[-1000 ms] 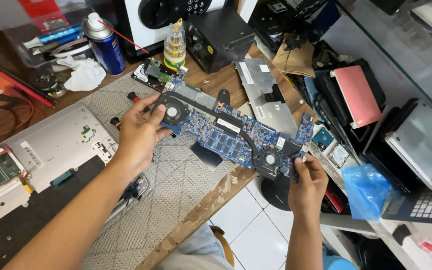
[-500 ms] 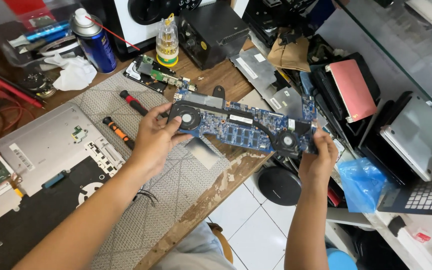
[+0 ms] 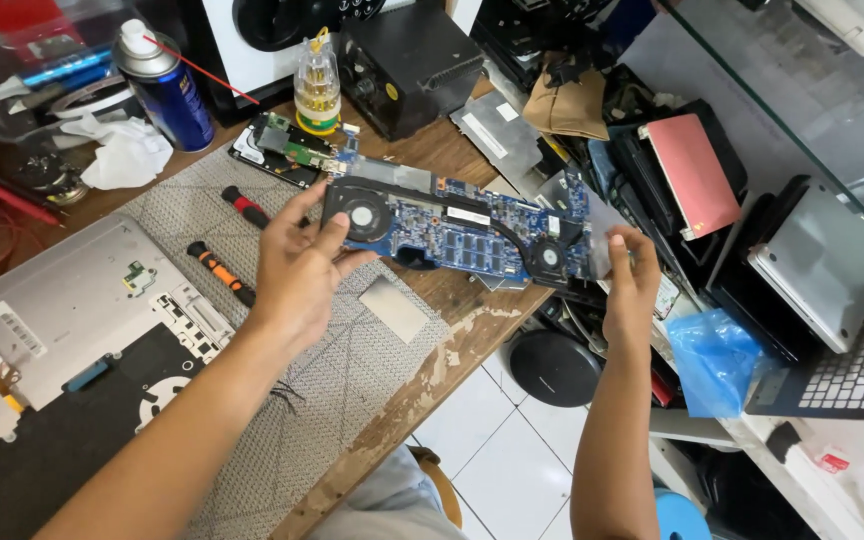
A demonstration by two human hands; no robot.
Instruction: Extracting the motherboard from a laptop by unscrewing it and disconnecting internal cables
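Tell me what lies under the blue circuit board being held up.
Under the circuit board lie the wooden table edge and a grey mat. What sits directly behind the board is covered.

Blue spray can (image 3: 164, 92) (white cap); blue bag (image 3: 712, 360).

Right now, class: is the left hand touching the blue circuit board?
Touching. The head view shows the left hand gripping the fan end of the blue circuit board, fingers on it.

Between the grips, the laptop motherboard (image 3: 462, 235) is blue with two black fans. The mat (image 3: 352, 400) below is grey with a fine weave. Left of the left grip (image 3: 302, 265): orange-and-black screwdriver (image 3: 220, 272), blue spray can (image 3: 164, 88).
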